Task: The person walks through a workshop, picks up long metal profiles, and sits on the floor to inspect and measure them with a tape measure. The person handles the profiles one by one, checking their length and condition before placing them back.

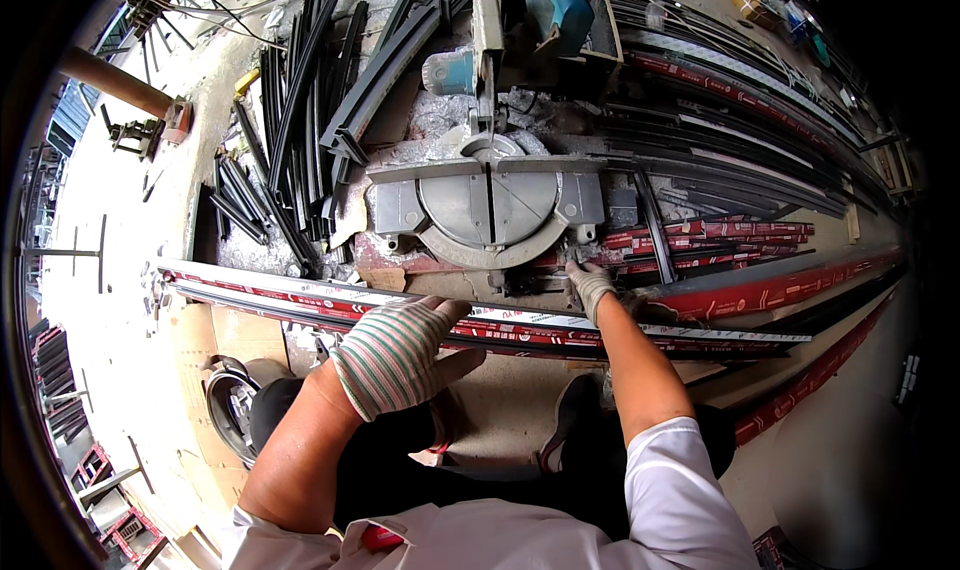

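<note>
My left hand (395,355), in a striped knit glove with bare fingertips, lies across long red-and-white wrapped metal profiles (540,320). Its fingers stretch over their far side, with the thumb apart on the near side. My right hand (592,288), in a pale glove, is at the front right of a mitre saw's (488,205) grey round table. Its fingers are bent beside the base, and whatever they hold is hidden. The saw's head is raised at the back, with a teal motor housing (450,73). No profile lies on its table.
Black profiles (300,110) are heaped left of the saw, with short offcuts (240,195) nearby. More dark profiles (740,160) and red-wrapped ones (780,288) lie at right. A round container (232,410) stands by my left leg. A brown post (120,82) rises at far left.
</note>
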A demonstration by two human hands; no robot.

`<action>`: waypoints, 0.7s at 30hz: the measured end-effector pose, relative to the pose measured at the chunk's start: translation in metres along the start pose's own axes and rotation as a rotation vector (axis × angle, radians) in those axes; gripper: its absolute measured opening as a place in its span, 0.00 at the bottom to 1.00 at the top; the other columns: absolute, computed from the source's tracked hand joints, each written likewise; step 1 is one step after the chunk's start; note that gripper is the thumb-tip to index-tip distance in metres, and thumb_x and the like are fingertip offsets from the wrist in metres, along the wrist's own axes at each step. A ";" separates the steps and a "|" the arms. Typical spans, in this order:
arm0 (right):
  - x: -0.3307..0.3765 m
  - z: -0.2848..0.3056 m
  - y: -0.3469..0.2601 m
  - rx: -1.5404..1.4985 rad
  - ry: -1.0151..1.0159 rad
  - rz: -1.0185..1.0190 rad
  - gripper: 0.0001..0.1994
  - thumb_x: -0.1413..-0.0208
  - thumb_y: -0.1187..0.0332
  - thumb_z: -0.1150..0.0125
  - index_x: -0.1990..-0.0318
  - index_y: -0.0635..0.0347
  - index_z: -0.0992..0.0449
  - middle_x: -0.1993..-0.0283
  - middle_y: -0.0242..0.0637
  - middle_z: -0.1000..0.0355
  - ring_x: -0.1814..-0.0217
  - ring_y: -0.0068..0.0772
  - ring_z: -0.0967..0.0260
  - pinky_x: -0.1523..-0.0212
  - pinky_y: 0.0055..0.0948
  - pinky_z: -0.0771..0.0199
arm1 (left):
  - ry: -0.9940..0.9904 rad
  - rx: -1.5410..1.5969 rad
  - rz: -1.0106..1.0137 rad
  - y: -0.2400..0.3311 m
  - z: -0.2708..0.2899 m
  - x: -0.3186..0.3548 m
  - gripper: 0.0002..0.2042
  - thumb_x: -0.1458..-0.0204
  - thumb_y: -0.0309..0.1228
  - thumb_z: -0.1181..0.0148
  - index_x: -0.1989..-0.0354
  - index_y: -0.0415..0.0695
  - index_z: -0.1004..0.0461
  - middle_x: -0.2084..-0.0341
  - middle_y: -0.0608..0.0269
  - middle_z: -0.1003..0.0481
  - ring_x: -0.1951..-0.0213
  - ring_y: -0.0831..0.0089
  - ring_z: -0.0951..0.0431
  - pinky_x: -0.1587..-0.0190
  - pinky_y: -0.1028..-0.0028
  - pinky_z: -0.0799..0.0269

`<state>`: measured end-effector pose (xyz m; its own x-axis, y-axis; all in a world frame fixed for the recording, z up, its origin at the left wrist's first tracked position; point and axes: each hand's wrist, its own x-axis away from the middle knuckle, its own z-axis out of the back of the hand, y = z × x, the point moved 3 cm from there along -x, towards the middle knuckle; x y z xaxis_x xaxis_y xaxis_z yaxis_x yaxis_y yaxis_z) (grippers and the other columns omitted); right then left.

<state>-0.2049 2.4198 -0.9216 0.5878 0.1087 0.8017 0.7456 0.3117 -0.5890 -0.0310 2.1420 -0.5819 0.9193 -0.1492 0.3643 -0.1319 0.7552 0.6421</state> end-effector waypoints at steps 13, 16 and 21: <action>-0.035 -0.018 0.007 0.464 0.189 0.013 0.24 0.48 0.63 0.35 0.44 0.64 0.24 0.51 0.46 0.21 0.56 0.40 0.21 0.55 0.38 0.22 | -0.072 -0.074 0.055 -0.008 -0.015 -0.001 0.23 0.45 0.39 0.35 0.45 0.39 0.28 0.60 0.46 0.22 0.56 0.48 0.21 0.55 0.61 0.26; -0.085 0.030 0.034 0.177 0.326 0.318 0.18 0.49 0.63 0.33 0.52 0.61 0.23 0.61 0.41 0.21 0.62 0.37 0.22 0.58 0.39 0.24 | -0.099 -0.063 -0.010 -0.002 -0.010 -0.014 0.23 0.45 0.40 0.35 0.46 0.39 0.27 0.62 0.46 0.22 0.58 0.48 0.20 0.56 0.60 0.26; -0.038 -0.010 0.015 0.720 0.394 0.331 0.16 0.48 0.55 0.35 0.63 0.59 0.23 0.65 0.42 0.22 0.62 0.40 0.25 0.56 0.37 0.26 | -0.112 -0.064 0.067 -0.009 -0.016 -0.009 0.23 0.45 0.39 0.35 0.44 0.40 0.28 0.59 0.46 0.22 0.55 0.48 0.21 0.53 0.60 0.26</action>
<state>-0.2132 2.4110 -0.9620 0.9030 0.0072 0.4296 0.2173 0.8549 -0.4710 -0.0324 2.1464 -0.6015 0.8614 -0.1653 0.4802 -0.1639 0.8045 0.5709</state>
